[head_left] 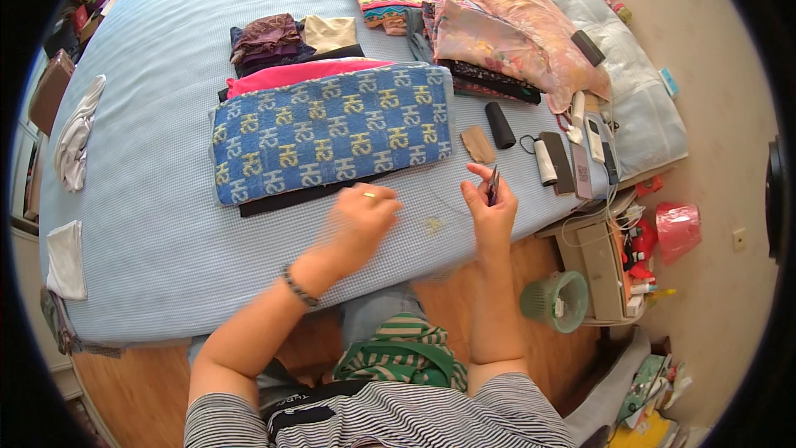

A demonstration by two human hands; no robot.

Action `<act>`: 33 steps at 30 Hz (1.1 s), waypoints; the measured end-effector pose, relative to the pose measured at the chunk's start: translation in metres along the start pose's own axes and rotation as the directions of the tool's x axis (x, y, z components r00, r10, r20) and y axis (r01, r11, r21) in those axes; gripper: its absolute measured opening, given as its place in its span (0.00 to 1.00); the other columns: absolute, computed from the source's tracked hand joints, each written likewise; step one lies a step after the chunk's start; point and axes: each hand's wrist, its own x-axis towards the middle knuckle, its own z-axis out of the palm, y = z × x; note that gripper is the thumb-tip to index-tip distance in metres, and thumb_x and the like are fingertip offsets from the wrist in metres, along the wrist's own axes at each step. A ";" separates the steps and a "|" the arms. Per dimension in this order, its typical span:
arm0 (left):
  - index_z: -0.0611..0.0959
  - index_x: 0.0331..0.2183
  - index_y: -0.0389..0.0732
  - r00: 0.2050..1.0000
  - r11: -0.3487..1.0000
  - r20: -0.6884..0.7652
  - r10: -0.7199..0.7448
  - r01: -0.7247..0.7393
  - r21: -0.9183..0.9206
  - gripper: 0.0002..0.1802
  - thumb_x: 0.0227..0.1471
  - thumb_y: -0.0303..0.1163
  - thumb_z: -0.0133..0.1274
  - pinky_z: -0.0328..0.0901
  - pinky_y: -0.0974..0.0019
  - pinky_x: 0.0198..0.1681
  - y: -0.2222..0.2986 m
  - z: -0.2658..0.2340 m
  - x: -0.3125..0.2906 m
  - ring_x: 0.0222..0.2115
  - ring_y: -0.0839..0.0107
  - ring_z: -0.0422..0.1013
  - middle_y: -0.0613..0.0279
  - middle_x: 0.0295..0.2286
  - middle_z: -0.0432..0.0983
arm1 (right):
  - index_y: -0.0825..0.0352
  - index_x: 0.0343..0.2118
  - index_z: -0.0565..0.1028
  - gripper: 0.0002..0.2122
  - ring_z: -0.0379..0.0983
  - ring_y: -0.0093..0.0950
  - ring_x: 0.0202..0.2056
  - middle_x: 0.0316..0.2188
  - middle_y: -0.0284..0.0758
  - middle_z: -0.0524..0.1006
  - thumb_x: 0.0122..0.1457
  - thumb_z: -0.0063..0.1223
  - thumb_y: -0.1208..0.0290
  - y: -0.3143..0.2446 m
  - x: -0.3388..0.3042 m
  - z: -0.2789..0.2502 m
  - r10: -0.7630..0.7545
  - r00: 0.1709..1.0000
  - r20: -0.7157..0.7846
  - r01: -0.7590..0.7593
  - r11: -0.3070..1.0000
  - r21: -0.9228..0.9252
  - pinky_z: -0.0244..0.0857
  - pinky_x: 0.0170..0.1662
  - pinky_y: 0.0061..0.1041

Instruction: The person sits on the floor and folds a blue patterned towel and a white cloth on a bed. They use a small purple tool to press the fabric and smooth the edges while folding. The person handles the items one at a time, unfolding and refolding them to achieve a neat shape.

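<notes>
My right hand (pixel 496 214) holds small scissors (pixel 494 186) with the dark blades pointing up, beside the bed's near edge. Its thumb and forefinger stand apart from the blades. My left hand (pixel 358 224), with a ring and a dark bracelet, is closed and partly blurred. Anything pinched in its fingers is too small to make out. It hovers just in front of a folded blue patterned towel (pixel 332 129), which lies over pink and black cloth. A green and beige striped cloth (pixel 402 348) rests across my lap.
Folded clothes (pixel 269 40) and floral fabric (pixel 497 41) lie farther back on the bed (pixel 157 116). A black cylinder (pixel 499 125), a brown flat piece (pixel 477 145), a phone (pixel 580 170) and cables are on the right. A green bin (pixel 554 303) stands below by a small cabinet.
</notes>
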 end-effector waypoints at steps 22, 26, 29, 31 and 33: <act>0.79 0.37 0.38 0.920 0.924 -0.133 -0.369 0.378 0.052 0.18 0.39 0.22 0.60 0.62 0.59 0.51 -0.100 -0.122 -0.063 0.48 0.59 0.65 0.59 0.43 0.70 | 0.70 0.31 0.78 0.08 0.62 0.17 0.23 0.24 0.27 0.70 0.47 0.60 0.76 0.029 0.093 0.029 -0.218 0.967 0.132 0.244 0.940 -0.237 0.57 0.26 0.18; 0.78 0.35 0.36 0.925 0.917 -0.168 -0.340 0.366 0.156 0.15 0.40 0.25 0.60 0.63 0.60 0.48 -0.092 -0.119 -0.053 0.43 0.59 0.66 0.58 0.39 0.71 | 0.73 0.28 0.76 0.08 0.65 0.18 0.27 0.29 0.31 0.71 0.46 0.62 0.77 0.019 0.109 0.032 -0.426 0.901 0.088 0.434 0.868 -0.243 0.57 0.28 0.18; 0.78 0.34 0.35 0.888 0.904 -0.199 -0.414 0.426 0.022 0.13 0.41 0.23 0.58 0.63 0.61 0.47 -0.101 -0.118 -0.051 0.43 0.59 0.67 0.58 0.38 0.71 | 0.71 0.25 0.74 0.07 0.61 0.17 0.22 0.20 0.28 0.70 0.50 0.61 0.75 0.004 0.122 0.037 -0.311 0.945 0.102 0.325 0.928 -0.181 0.56 0.25 0.19; 0.77 0.33 0.34 0.884 0.901 -0.190 -0.427 0.433 -0.010 0.10 0.43 0.21 0.56 0.63 0.61 0.46 -0.108 -0.122 -0.052 0.42 0.58 0.68 0.57 0.38 0.71 | 0.69 0.24 0.73 0.08 0.58 0.16 0.19 0.14 0.25 0.66 0.54 0.59 0.71 0.003 0.131 0.040 -0.317 0.944 0.094 0.327 0.937 -0.124 0.55 0.23 0.20; 0.78 0.33 0.34 0.901 0.921 -0.250 -0.356 0.383 0.069 0.09 0.45 0.20 0.55 0.64 0.64 0.45 -0.109 -0.126 -0.053 0.41 0.63 0.70 0.59 0.37 0.73 | 0.69 0.25 0.72 0.09 0.58 0.15 0.20 0.15 0.25 0.66 0.55 0.58 0.69 -0.001 0.135 0.041 -0.375 0.926 0.039 0.374 0.904 -0.206 0.55 0.23 0.19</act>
